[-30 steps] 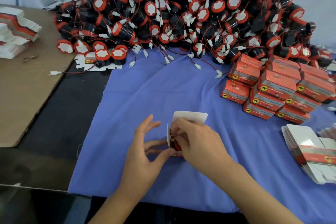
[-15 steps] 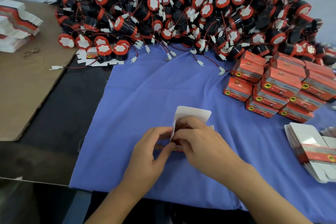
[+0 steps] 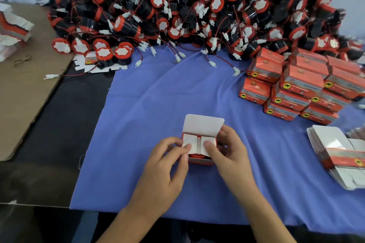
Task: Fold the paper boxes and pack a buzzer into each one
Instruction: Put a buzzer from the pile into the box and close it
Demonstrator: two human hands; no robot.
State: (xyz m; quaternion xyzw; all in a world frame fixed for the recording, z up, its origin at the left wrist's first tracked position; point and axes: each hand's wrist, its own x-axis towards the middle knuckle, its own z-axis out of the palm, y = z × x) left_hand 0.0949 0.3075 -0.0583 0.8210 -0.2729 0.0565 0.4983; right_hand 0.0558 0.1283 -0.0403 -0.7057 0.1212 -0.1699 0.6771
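An orange paper box (image 3: 199, 161) stands on the blue cloth (image 3: 158, 104) near the front, its white lid flap (image 3: 203, 125) standing up at the back. Both white side flaps are folded down over the top, and a red buzzer shows in the gap beneath them. My left hand (image 3: 167, 167) grips the box's left side and its thumb presses the left flap. On the right side, my right hand (image 3: 227, 156) holds the box with its thumb on the right flap. A big heap of black and red buzzers (image 3: 197, 10) with white plugs fills the back.
Closed orange boxes (image 3: 300, 87) are stacked at the right. A bundle of flat box blanks (image 3: 339, 156) lies at the right edge; more blanks (image 3: 11, 27) sit far left on brown cardboard (image 3: 29, 89). One flat blank (image 3: 92, 63) lies under buzzers near the cloth's left edge.
The side flaps, earlier hidden under my hands, now lie folded down over the box. Both hands have shifted to its sides with thumbs on the flaps.
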